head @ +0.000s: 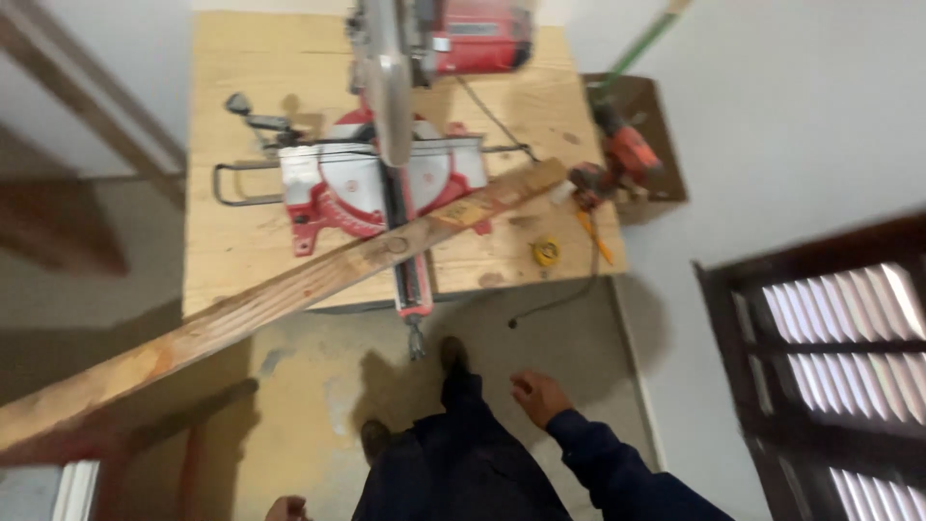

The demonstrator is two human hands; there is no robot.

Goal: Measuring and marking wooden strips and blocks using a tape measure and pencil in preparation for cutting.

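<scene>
A long wooden board (289,289) runs diagonally from the lower left up to the plywood table (231,241), its far end lying across the base of a red and grey mitre saw (386,174). My right hand (538,396) hangs in the air near my hip, fingers loosely curled, holding nothing. Only the fingertips of my left hand (286,507) show at the bottom edge, and I cannot tell whether it holds anything. My legs and dark shoes stand in front of the table.
A yellow tape measure (546,253), an orange pencil (596,238) and a power cord lie on the table's right side. Red power tools (622,154) sit on a small dark stand. A dark louvred shutter (830,376) leans at right. Wood pieces lie at left.
</scene>
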